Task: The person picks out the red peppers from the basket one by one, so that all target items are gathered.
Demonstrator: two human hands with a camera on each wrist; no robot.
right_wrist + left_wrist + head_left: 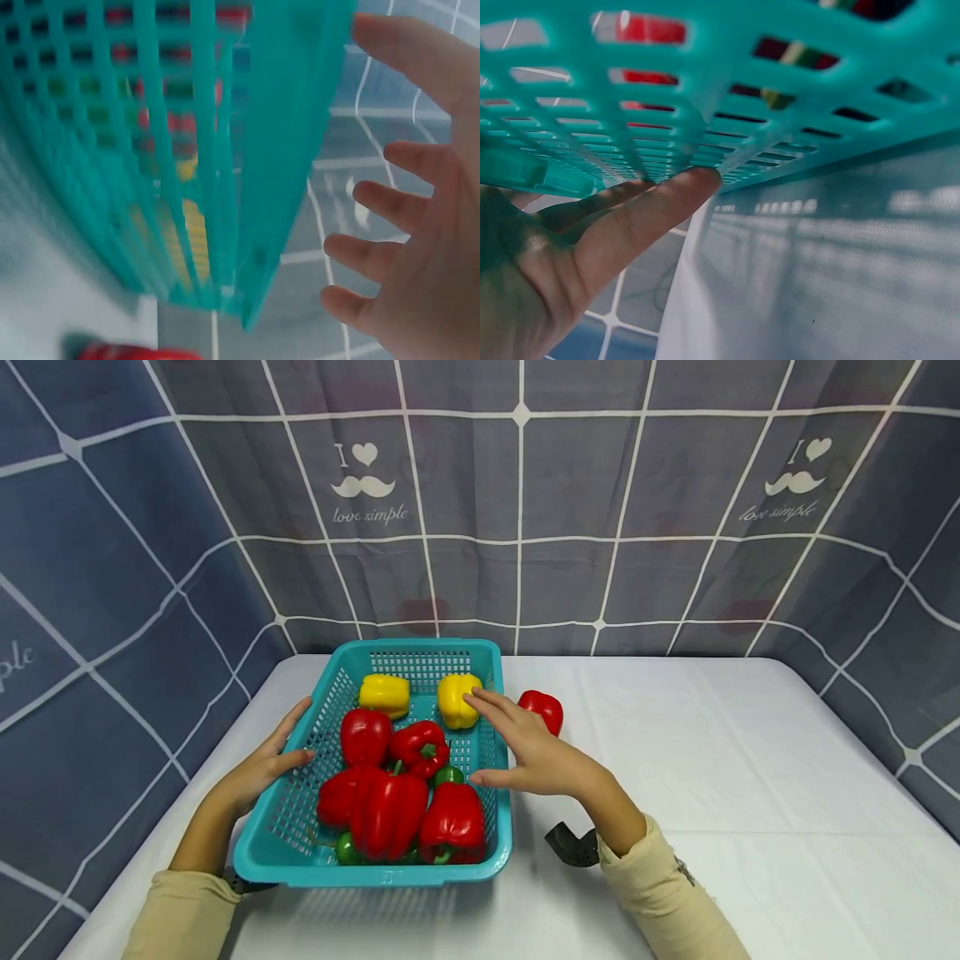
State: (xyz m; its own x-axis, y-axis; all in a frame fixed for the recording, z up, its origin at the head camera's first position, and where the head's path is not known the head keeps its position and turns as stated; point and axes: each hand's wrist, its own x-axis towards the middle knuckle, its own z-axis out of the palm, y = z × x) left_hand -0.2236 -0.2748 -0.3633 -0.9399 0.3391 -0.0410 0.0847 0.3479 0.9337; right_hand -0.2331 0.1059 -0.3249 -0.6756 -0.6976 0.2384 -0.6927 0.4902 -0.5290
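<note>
1. Left hand (258,768) is set along the left side of the teal slotted plastic basket (352,874), with fingers extended and nothing clasped; how firmly the lattice is pressed cannot be told.
2. Right hand (528,756) is held at the opposite side, fingers straight and spread, nothing grasped; its thumb is seen at the rim in the right wrist view, while the other fingers are held apart from the basket.
3. Steadying the basket seems to be the step in hand. It would best be done with the two hands kept level and opposite, and with light, matched pressure, so that the basket is neither twisted nor squeezed and the piled peppers are not rolled.
4. The basket is placed upright on the left part of the white-covered desk (712,752), mouth upward. Its long axis appears to be directed away from the person, with one short end turned toward them.
5. At its far end, the left yellow bell pepper (384,695) is laid sideways, its length running left to right; the right yellow bell pepper (454,706) is lodged beside the wall.
6. Nearer, red bell peppers (390,814) are heaped; on the front right one, the stem is pointed toward the person.
7. Beyond the right hand, another red bell pepper (546,710) is left outside, near the basket.
</note>
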